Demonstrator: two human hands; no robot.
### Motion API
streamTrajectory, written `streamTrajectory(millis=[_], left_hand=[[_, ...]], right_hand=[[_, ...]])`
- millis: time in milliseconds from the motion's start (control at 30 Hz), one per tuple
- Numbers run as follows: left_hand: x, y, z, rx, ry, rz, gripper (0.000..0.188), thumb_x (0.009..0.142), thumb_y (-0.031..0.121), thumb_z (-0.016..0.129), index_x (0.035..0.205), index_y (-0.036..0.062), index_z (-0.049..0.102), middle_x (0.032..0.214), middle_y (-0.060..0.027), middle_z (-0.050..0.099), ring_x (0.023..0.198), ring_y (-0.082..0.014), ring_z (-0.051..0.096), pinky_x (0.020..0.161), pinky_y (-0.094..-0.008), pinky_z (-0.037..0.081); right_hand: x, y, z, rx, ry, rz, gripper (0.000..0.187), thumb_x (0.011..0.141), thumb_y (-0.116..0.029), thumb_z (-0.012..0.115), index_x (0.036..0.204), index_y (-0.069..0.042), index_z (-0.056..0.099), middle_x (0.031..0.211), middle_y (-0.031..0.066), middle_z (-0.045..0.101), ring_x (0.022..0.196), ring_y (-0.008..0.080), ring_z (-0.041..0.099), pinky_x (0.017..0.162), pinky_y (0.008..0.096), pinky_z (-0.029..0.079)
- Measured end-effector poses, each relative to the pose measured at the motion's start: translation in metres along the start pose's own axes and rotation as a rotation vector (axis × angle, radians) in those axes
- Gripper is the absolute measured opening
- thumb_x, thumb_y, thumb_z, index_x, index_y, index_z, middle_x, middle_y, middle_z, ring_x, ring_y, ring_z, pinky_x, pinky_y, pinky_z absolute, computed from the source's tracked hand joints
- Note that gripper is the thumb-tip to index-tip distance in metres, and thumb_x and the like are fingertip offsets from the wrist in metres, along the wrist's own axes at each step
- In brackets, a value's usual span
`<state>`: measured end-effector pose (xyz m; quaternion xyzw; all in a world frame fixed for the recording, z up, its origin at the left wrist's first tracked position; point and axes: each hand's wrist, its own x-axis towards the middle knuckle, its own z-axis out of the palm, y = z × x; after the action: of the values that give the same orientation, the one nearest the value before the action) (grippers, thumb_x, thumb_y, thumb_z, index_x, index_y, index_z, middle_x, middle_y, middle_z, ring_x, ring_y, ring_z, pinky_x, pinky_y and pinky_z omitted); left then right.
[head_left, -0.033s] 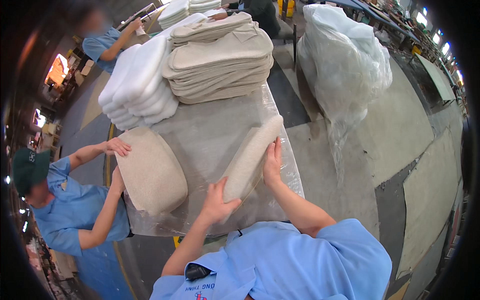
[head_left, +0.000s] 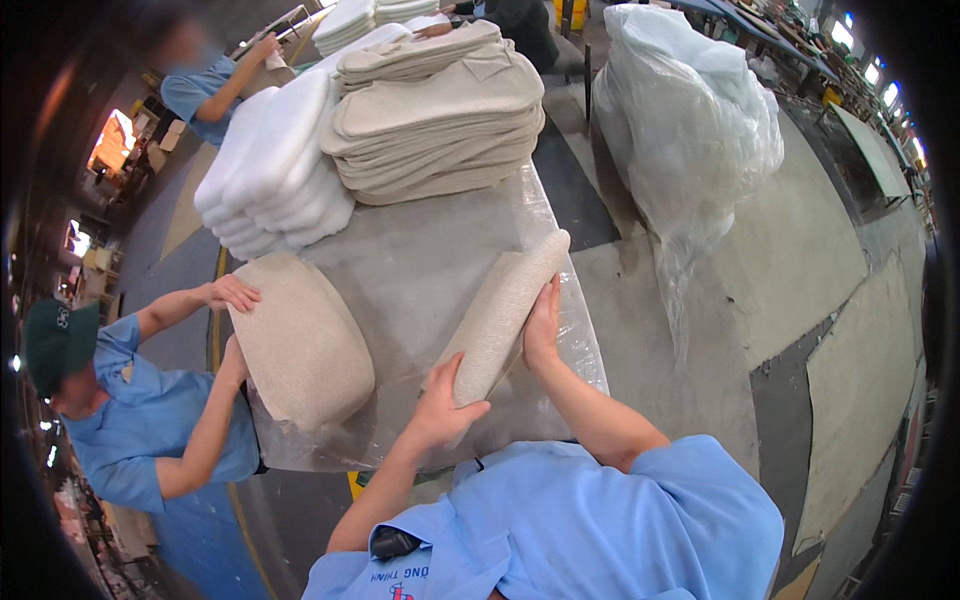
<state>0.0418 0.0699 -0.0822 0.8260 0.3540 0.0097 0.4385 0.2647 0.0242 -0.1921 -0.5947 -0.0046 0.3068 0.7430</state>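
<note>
A beige fabric cushion [head_left: 505, 318] stands tilted on its edge in front of me, its far end pointing up and to the right. My left hand [head_left: 440, 405] grips the near end, thumb pressed across it and fingers along its left side. Along the right side, near the far end, my right hand [head_left: 542, 325] holds the cushion, its fingers partly hidden against the fabric. A flap of the same beige cloth shows behind the cushion's left side.
At the left, a co-worker in a cap [head_left: 62, 335] holds another beige cushion [head_left: 305, 340] on the plastic-covered table [head_left: 400, 240]. Beyond lie stacked beige covers [head_left: 435, 130] and white padding [head_left: 270, 170]. A plastic-wrapped bundle [head_left: 680, 130] stands right of the table. Other people work at the back.
The cushion has turned slightly, showing more of its broad face. My left hand has shifted a little to the right at its near end; my right hand stays almost in place.
</note>
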Motion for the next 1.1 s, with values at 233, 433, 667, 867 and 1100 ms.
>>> streamTrajectory(millis=[233, 433, 667, 867, 1100], left_hand=[[0.017, -0.004, 0.016, -0.362, -0.191, 0.05, 0.116, 0.079, 0.023, 0.087, 0.172, 0.0125, 0.019, 0.171, -0.0184, 0.033, 0.157, -0.0298, 0.034, 0.127, -0.0423, 0.029], [0.034, -0.044, 0.007, -0.619, -0.318, 0.155, 0.109, 0.093, 0.05, 0.077, 0.173, 0.0102, 0.014, 0.178, -0.0148, 0.02, 0.162, -0.0273, 0.023, 0.129, -0.039, 0.023], [0.042, -0.086, 0.01, -0.516, -0.129, -0.168, 0.072, 0.114, 0.054, 0.042, 0.172, 0.0149, 0.024, 0.17, -0.01, 0.039, 0.149, -0.0224, 0.046, 0.123, -0.0392, 0.034], [-0.047, -0.077, 0.059, -1.023, 0.183, -0.459, 0.063, 0.115, 0.053, 0.037, 0.167, 0.0179, 0.035, 0.151, -0.0115, 0.059, 0.128, -0.0286, 0.062, 0.107, -0.0469, 0.05], [-0.03, -0.056, 0.016, -1.364, 0.211, -0.345, 0.062, 0.113, 0.056, 0.039, 0.162, 0.018, 0.044, 0.139, -0.0116, 0.066, 0.099, -0.0306, 0.072, 0.089, -0.0449, 0.057]], right_hand=[[0.009, 0.011, 0.016, 0.356, -0.113, 0.07, 0.07, 0.115, -0.058, 0.019, 0.169, -0.014, 0.027, 0.164, 0.0116, 0.042, 0.149, 0.029, 0.045, 0.124, 0.0402, 0.034], [0.014, 0.019, 0.006, 0.08, -0.102, -0.028, 0.062, 0.116, -0.049, 0.033, 0.163, -0.009, 0.034, 0.152, 0.0139, 0.053, 0.136, 0.0284, 0.056, 0.114, 0.0417, 0.046], [0.065, -0.003, -0.002, 0.126, -0.032, -0.107, 0.062, 0.116, -0.037, 0.043, 0.164, -0.002, 0.031, 0.165, 0.015, 0.041, 0.149, 0.0284, 0.043, 0.124, 0.0398, 0.034], [0.132, -0.09, 0.004, -0.212, -0.119, -0.25, 0.037, 0.109, -0.034, 0.058, 0.116, 0.001, 0.068, 0.109, 0.0067, 0.066, 0.101, 0.0167, 0.058, 0.092, 0.0323, 0.046], [0.142, -0.12, 0.021, 0.074, -0.112, -0.221, 0.03, 0.102, -0.029, 0.067, 0.085, -0.005, 0.07, 0.079, 0.0015, 0.061, 0.077, 0.0155, 0.058, 0.074, 0.0341, 0.047]])
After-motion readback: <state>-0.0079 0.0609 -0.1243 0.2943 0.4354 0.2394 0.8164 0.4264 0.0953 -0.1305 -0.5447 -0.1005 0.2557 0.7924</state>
